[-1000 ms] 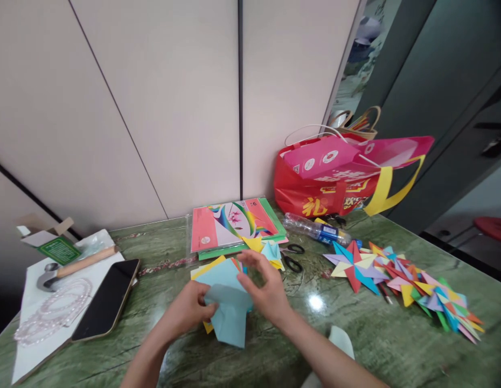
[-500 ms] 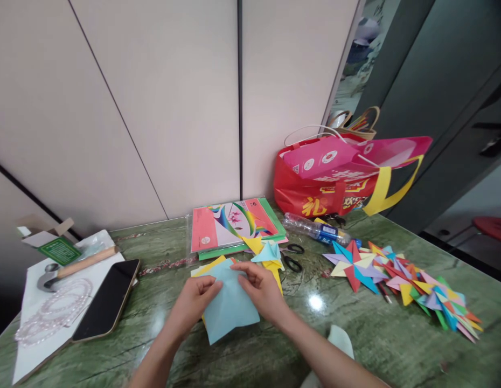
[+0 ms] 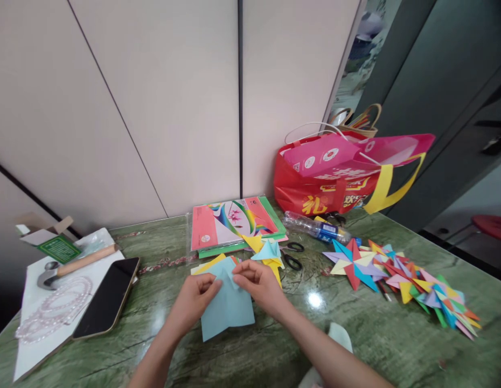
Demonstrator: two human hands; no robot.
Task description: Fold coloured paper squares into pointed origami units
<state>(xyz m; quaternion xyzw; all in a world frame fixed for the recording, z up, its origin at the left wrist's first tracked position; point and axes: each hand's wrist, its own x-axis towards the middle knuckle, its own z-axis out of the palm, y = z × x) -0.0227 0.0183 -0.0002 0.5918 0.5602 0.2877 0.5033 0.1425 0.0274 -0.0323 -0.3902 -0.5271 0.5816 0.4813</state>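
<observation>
A light blue sheet of origami paper (image 3: pixel 227 312) hangs between my two hands, creased down its middle. My left hand (image 3: pixel 200 293) pinches its upper left part between thumb and fingers. At the upper right, my right hand (image 3: pixel 256 283) pinches the same sheet, where a small flap is bent over. Behind it lie yellow and other coloured sheets (image 3: pixel 213 264), partly hidden. Just past my right hand are folded yellow and light blue paper pieces (image 3: pixel 269 251) and scissors with black handles (image 3: pixel 293 261).
A pack of coloured paper (image 3: pixel 234 221) lies at the back, beside a plastic bottle (image 3: pixel 317 229) and a red bag (image 3: pixel 323 188). Folded paper stars (image 3: pixel 353 264) spread along the right. At left are a phone (image 3: pixel 107 299), a wooden-handled tool (image 3: pixel 87 261), beads (image 3: pixel 56 307) and a small box (image 3: pixel 58 245).
The paper's top right part has been bent over by my right hand, which moved slightly left. The sheet's lower edge has shifted a little left and up.
</observation>
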